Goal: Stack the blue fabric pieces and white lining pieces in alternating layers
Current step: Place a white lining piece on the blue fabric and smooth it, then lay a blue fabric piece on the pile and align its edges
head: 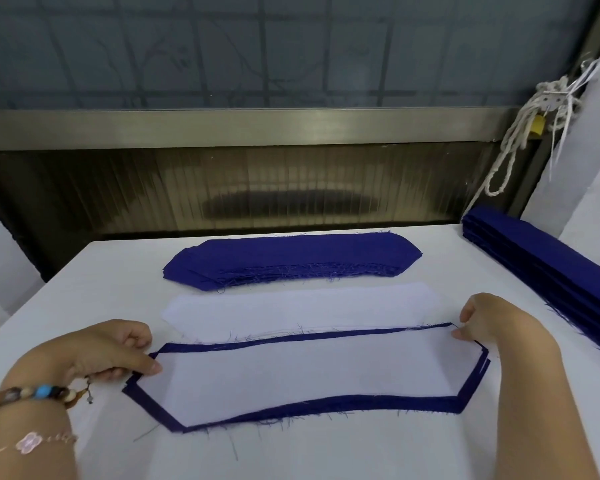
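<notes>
Head view, single camera. Left hand (108, 351) at left end of near stack, back of hand up, wrist coming in from lower left. Thumb tip laid on left corner of top lining piece (309, 372), remaining fingers curled tight beside the edge. Looks like a pinch on that corner; underside contact hidden.

Right hand (492, 323) at far right corner of same piece, forearm running in from lower right, knuckles up. Fingers curled narrow, fingertips nipping the corner against the thumb.

Top lining piece lying flat between both hands, sitting on blue fabric piece (326, 405), blue border showing all round. Second blue edge peeking out at right end, so more than one layer underneath; count not readable. Stack nearest the body, on table (326, 455).

White lining pile (291, 310) just behind it, near edge right against the stack's far edge. Blue fabric pile (291, 258) behind that, apart from the white one, frayed threads along its near edge.

Folded blue stack (551, 268) along right table edge, right of the right hand, not touching it. Beaded bracelet (32, 394) and chain bracelet (30, 442) with flower charm on left wrist. Rope (513, 143) knotted at upper right, hanging by metal rail (222, 128) behind table.
</notes>
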Demonstrator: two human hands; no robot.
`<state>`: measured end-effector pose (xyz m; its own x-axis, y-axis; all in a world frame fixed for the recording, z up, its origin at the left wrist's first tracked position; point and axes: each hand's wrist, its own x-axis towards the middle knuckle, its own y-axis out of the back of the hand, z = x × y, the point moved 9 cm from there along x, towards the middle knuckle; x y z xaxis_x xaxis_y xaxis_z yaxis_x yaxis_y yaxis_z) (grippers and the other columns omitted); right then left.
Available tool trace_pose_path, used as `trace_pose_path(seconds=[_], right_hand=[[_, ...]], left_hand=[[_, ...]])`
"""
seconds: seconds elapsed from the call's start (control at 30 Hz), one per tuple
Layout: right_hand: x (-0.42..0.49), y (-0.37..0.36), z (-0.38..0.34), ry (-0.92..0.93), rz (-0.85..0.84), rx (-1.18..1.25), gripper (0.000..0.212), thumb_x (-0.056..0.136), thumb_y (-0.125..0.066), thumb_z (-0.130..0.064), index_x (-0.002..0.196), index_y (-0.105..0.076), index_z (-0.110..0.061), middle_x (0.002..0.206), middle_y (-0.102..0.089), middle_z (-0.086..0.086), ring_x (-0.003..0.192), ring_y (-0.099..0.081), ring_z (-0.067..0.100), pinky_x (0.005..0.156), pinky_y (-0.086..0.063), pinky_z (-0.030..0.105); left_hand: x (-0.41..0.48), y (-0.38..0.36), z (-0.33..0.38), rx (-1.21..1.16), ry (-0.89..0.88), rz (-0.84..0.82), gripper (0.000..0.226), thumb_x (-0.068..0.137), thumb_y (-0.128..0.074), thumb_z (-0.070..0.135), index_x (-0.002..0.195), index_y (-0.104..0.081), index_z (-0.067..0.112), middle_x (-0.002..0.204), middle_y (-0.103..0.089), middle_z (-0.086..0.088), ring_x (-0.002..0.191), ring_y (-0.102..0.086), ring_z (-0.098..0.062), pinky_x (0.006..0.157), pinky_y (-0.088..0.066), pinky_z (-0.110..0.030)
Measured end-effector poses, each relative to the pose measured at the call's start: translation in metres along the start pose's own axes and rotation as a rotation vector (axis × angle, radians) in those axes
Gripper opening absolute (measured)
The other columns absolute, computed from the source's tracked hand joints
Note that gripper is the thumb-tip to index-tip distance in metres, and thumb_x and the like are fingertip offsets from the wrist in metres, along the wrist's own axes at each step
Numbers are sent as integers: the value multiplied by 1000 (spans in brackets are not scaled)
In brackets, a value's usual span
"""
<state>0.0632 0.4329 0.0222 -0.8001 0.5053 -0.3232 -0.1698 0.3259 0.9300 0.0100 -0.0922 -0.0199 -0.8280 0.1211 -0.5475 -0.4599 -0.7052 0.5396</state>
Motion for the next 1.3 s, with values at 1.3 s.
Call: trace_pose_path(seconds=[1.3], right_hand=[[0,-9,-265,882,281,279,31,96,-53,-11,125,-57,-22,122,-53,-4,110,-52,9,92,-44,20]], left_hand=[[62,44,137,-89,-436,855,26,93,-59,6,116,-65,16,111,-65,-1,98,-58,-16,82,-47,-27]])
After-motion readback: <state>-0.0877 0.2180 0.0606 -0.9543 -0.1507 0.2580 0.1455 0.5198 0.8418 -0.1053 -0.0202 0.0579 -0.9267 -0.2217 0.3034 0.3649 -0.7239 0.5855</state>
